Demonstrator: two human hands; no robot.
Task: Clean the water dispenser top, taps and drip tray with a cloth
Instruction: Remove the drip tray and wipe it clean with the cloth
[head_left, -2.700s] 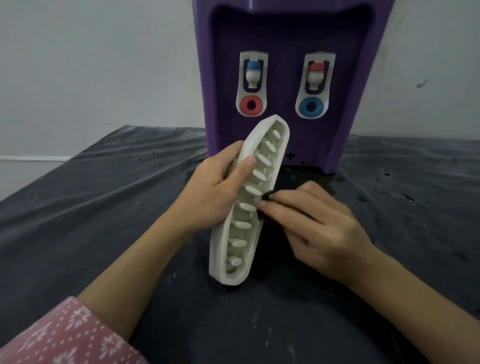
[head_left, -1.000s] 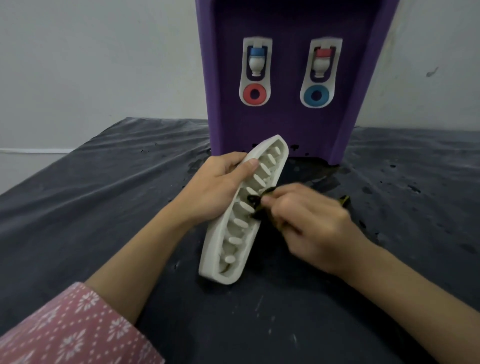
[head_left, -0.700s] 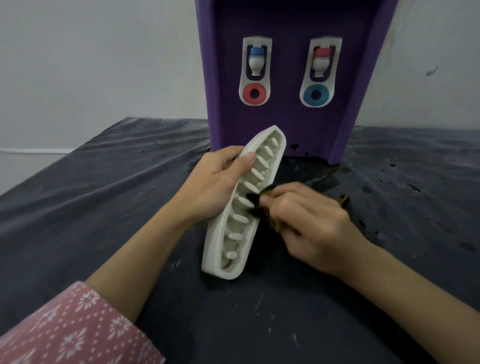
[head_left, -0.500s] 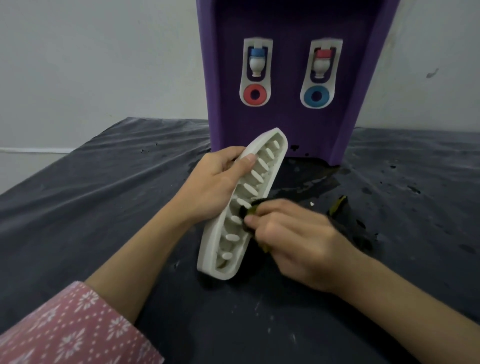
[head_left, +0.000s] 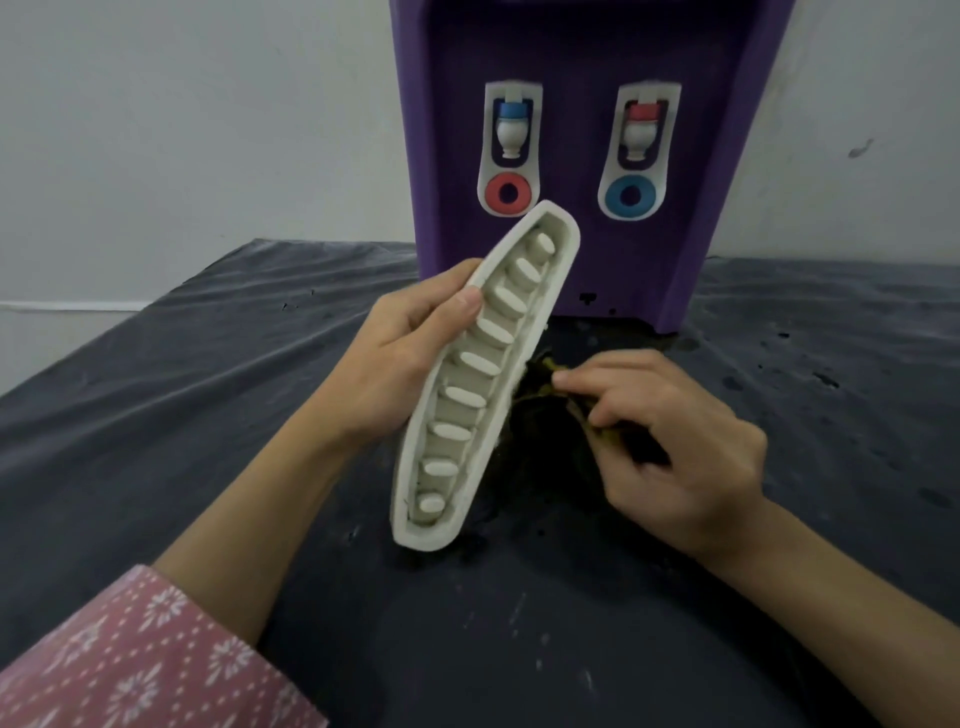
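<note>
From my head camera I count one water dispenser, purple moulded plastic with a recessed front, standing at the far edge of the counter. It carries two taps: the left tap has a blue cap above a red ring, the right tap a red cap above a blue ring, each set in a white, rounded plate.

I have one drip tray, off the dispenser and tilted up on its lower end near the middle of the counter. It is long, narrow and boat-shaped, off-white plastic, with eight oval studs in a row along its hollow.

My left hand grips the tray's left rim, thumb hooked over the edge, fingers behind it. My right hand has its fingers curled, pinching one dark, olive-tinged cloth, crumpled and bunched against the tray's right side.

The counter is covered by a dark grey, wrinkled sheet, speckled with wet spots. My left arm wears a pink sleeve with white floral print.
</note>
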